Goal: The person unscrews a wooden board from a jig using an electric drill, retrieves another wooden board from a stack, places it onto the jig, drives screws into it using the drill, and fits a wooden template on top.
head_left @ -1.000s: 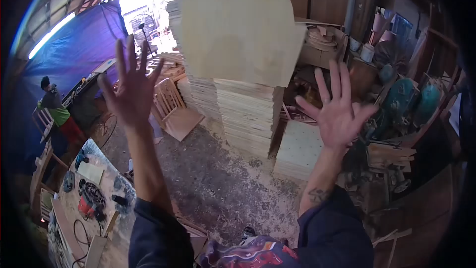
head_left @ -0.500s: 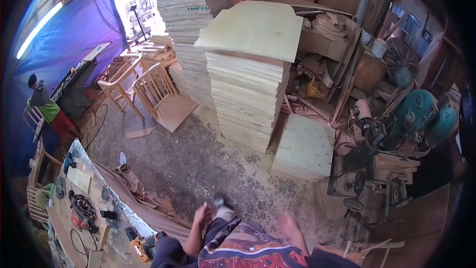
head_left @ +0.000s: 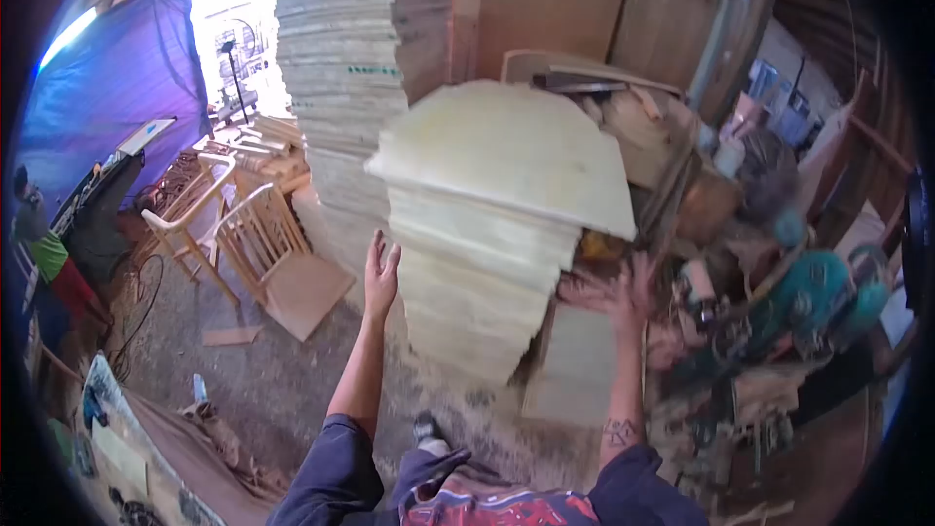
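Note:
A tall stack of pale wooden boards stands in front of me, its top board lying askew with a rounded far edge. My left hand is raised at the stack's left side, fingers upward and apart, holding nothing. On the right, my right hand is spread below the top board's right corner, blurred by motion, with nothing visible in it. Whether either hand touches the stack I cannot tell. A lower stack of boards lies behind and beside my right forearm.
A taller board stack rises behind on the left, near a wooden chair and a chair frame. Green machinery stands right. A workbench is lower left. Another person stands far left.
Both hands have come up from near my body toward the board stack, after being raised and spread earlier. The view has shifted, and the stack appears nearer.

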Motion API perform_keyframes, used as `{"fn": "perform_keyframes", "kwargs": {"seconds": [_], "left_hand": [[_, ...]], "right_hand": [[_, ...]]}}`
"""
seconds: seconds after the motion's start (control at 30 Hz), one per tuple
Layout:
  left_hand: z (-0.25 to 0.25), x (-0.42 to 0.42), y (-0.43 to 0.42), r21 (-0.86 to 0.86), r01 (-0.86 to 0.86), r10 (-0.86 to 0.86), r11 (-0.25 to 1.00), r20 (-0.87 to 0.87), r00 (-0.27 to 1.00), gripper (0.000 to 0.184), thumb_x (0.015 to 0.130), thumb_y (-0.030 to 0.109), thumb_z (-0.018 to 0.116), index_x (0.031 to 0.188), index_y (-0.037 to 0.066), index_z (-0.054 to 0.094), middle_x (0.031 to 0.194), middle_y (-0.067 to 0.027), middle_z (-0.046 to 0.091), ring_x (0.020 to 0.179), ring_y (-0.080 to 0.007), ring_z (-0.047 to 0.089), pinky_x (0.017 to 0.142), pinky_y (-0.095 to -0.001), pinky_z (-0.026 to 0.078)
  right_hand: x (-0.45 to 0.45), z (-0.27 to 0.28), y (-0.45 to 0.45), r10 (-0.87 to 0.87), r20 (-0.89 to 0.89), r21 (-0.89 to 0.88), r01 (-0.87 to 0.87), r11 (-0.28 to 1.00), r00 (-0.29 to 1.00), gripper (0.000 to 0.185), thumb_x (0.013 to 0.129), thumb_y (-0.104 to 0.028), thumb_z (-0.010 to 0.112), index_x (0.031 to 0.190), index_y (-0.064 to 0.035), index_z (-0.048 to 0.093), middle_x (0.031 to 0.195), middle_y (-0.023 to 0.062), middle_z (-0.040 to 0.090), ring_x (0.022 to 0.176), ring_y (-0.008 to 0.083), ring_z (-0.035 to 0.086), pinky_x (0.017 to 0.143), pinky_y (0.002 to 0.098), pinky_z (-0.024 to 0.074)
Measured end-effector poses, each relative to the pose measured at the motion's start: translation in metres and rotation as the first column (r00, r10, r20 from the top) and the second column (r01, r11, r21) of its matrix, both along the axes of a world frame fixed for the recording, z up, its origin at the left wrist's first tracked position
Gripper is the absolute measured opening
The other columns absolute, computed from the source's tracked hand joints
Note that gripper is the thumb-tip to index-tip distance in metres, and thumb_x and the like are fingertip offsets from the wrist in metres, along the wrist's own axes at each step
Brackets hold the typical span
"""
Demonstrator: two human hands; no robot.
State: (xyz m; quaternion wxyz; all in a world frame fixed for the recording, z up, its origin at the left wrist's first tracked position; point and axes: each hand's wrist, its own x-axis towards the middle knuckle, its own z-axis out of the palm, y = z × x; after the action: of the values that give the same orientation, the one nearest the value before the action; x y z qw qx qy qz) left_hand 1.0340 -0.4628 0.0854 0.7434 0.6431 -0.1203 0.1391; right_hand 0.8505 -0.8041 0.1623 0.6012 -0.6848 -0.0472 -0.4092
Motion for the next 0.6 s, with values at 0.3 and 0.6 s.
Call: {"fn": "perform_keyframes", "kwargs": {"seconds": [0.3,0.6], "left_hand": [[0.042,0.141,0.011,0.162,-0.13,0.055,0.978,0.402,0.914,0.053,0.091,0.019,0.057,0.137,0.003,0.038,0.143,-0.0215,0.032,0.134,-0.032,0.03,0.107,-0.0395,0.025],[0.067,0.231,-0.009,-0.076,0.038,-0.015,0.996,0.28,0.96,0.038,0.093,0.015,0.055,0.128,0.001,0.046,0.097,-0.0062,0.06,0.082,-0.0096,0.057,0.069,-0.0222,0.047]], "right_hand": [[0.061,-0.02,-0.035,-0.258,-0.135,0.243,0.284,0.928,0.957,0.049,0.095,-0.023,0.053,0.136,0.0003,0.039,0.134,0.0091,0.046,0.12,0.0183,0.045,0.1,0.03,0.0367],[0.144,0.022,-0.027,-0.329,-0.164,-0.176,0.301,0.937,0.93,0.044,0.093,-0.016,0.052,0.133,0.001,0.043,0.13,0.0132,0.051,0.12,0.0188,0.046,0.1,0.0293,0.0343]]}}
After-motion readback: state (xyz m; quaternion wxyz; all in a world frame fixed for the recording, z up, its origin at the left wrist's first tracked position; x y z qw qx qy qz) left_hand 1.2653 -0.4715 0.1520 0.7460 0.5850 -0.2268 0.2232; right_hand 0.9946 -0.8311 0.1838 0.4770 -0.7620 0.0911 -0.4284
